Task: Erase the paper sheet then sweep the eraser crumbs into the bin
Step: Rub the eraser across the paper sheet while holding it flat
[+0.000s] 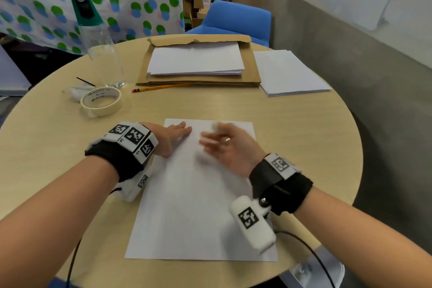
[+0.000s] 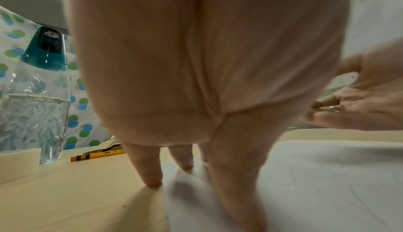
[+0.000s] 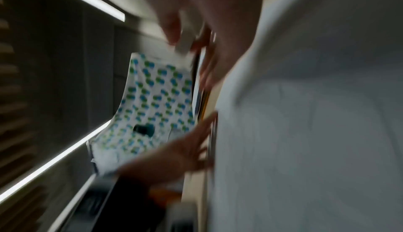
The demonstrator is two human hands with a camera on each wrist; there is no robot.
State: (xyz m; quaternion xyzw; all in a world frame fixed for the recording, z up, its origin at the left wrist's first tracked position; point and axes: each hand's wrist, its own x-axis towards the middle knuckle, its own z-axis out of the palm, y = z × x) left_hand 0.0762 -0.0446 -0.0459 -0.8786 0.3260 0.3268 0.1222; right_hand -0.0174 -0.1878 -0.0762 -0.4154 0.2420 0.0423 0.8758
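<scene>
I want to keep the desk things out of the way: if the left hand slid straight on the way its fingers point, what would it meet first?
Probably the cardboard sheet with its paper stack. The left hand lies flat on the paper sheet, fingers pointing up the table and slightly right; the pencil might come first, depth being unclear.

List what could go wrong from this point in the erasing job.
1. The left hand presses only the far left corner of the paper sheet; the rest could buckle under rubbing.
2. The eraser sits pinched at the right hand's fingertips, blurred; it might slip out.
3. No bin is clearly in view, so crumbs may scatter over the table.
</scene>
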